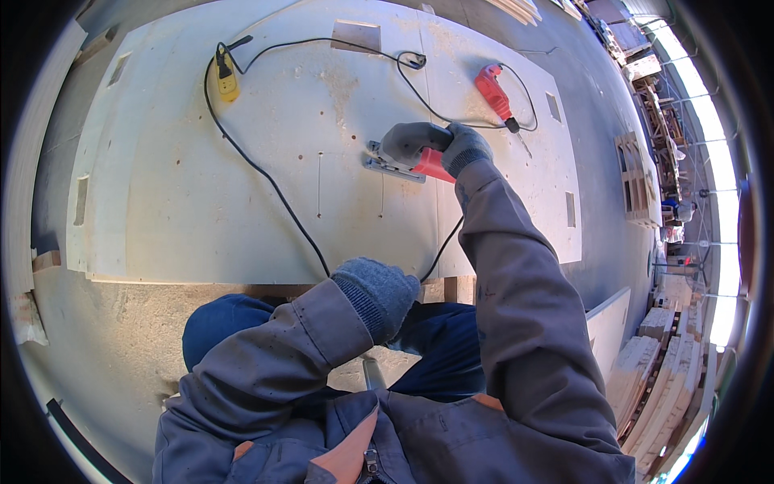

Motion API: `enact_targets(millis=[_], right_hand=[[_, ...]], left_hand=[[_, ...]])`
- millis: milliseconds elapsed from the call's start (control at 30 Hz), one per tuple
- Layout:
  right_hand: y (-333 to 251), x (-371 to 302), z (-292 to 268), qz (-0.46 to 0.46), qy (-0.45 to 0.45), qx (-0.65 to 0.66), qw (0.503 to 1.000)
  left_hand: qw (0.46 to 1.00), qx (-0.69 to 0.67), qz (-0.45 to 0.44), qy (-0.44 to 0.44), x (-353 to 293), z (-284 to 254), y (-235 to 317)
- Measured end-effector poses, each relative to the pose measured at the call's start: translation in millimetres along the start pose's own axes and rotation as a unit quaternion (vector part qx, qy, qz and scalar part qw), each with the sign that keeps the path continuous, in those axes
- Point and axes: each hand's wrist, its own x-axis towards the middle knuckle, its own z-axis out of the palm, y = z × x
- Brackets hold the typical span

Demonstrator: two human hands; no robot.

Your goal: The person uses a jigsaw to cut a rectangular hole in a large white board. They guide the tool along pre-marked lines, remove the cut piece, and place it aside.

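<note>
On the big plywood sheet (242, 185) we have our right hand (461, 148) stretched forward, its gloved fingers (451, 139) wrapped tight round the handle of a red and grey jigsaw (407, 153). The saw sits with its base plate flat on the sheet, near the middle and a little to the right. Our left hand (377, 292) is drawn back close to the body at the near edge of the sheet, the glove curled loosely; we cannot tell whether it holds anything.

What worries us most is the black cord (266, 177). It loops from the yellow plug block (226, 79) at the far left across the sheet and down toward our knees, and another run passes just behind the saw, so the blade could catch it if we judge the line badly. We also reach far with one arm alone, so the saw could wander or kick, and nothing we can see clamps the sheet. Sawdust lies scattered and could hide a marked line.

Counted: one jigsaw, one red drill (496, 95) lying well apart at the far right, one plug block, two gloved hands. Several small rectangular cutouts (571, 208) show in the sheet, at least six. Stacks of timber (661, 355) lie to the right.
</note>
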Motion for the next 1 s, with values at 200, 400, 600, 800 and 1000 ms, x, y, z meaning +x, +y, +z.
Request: enact_targets(millis=[200, 400, 600, 800, 1000], right_hand=[[2.2, 1.8, 2.1, -0.004, 0.008, -0.001, 1.0], [-1.3, -0.5, -0.9, -0.001, -0.001, -0.005, 1.0], [-0.3, -1.0, -0.5, 0.002, 0.0, 0.001, 1.0], [1.1, -0.4, 1.5, 0.005, 0.002, -0.002, 1.0], [1.3, 1.0, 4.1, -0.011, 0.013, 0.006, 1.0]], left_hand=[[1.0, -0.002, 0.0, -0.003, 1.6, 3.3, -1.5], [1.0, 0.001, -0.005, -0.025, 2.6, -1.8, 1.1], [1.0, 0.008, -0.003, -0.02, 3.1, 0.4, 1.4], [1.0, 0.002, 0.001, -0.005, 3.2, 0.4, 2.8], [1.0, 0.001, -0.014, 0.003, 1.8, 0.8, 2.1]])
